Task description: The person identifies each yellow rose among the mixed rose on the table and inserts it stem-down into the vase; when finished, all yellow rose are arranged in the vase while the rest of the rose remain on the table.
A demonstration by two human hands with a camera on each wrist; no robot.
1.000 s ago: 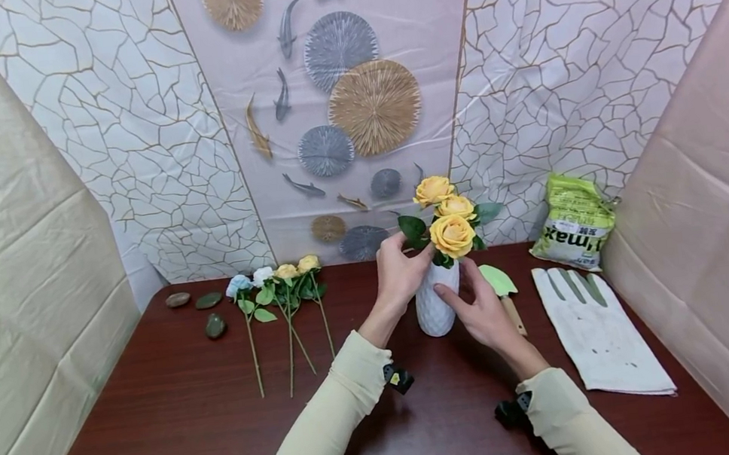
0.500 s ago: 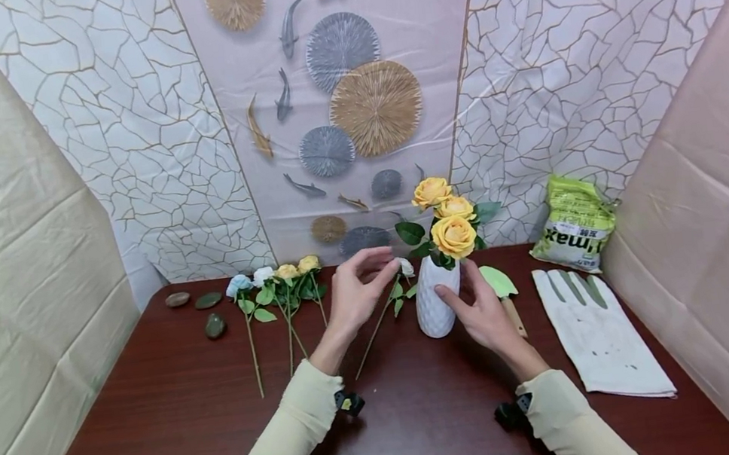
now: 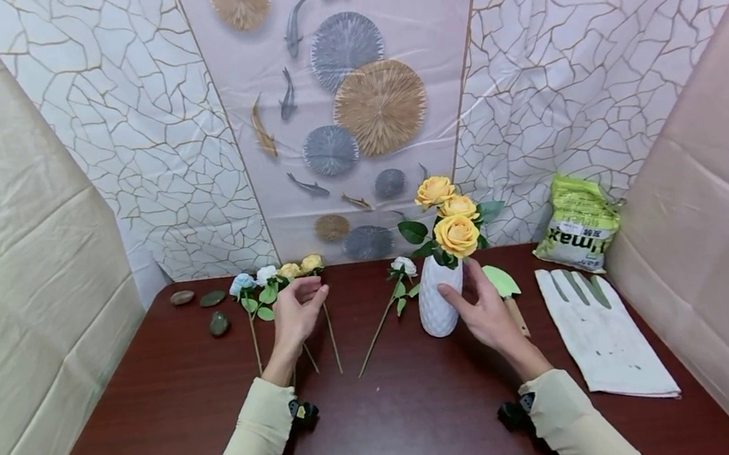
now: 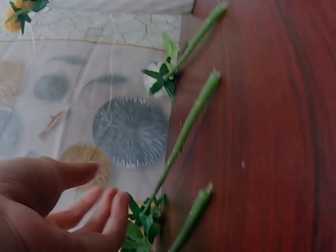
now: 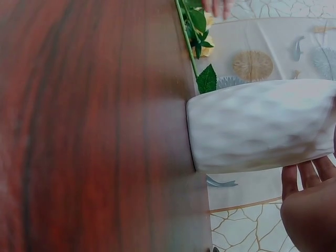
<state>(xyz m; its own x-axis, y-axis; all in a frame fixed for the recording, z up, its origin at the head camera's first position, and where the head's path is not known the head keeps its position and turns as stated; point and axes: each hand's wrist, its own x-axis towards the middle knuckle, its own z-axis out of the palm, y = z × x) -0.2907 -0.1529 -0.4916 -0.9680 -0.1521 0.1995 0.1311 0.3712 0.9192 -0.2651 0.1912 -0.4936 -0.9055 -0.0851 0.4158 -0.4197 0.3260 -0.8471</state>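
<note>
My right hand (image 3: 487, 315) grips the white textured vase (image 3: 438, 302) from the right side, thumb in front. The vase stands upright with several yellow roses (image 3: 456, 237) and dark green leaves rising from its mouth. In the right wrist view, my fingers (image 5: 308, 173) curl against the vase (image 5: 257, 131). My left hand (image 3: 296, 315) hovers over the row of flowers at left, close to a yellow rose (image 3: 311, 263). Its fingers are loosely bent, with a gap to the thumb. In the left wrist view, nothing lies between them, and green stems (image 4: 191, 118) are just beyond.
A single white rose (image 3: 403, 267) lies left of the vase. Blue (image 3: 242, 283) and white (image 3: 265, 274) roses lie farther left, beside several stones (image 3: 218, 324). To the right are a small trowel (image 3: 502, 282), white gloves (image 3: 603, 335) and a green bag (image 3: 576, 224).
My left hand has left the yellow roses in the vase and moved left to the lying flowers, uncovering the single white rose. My right hand stays on the vase.
</note>
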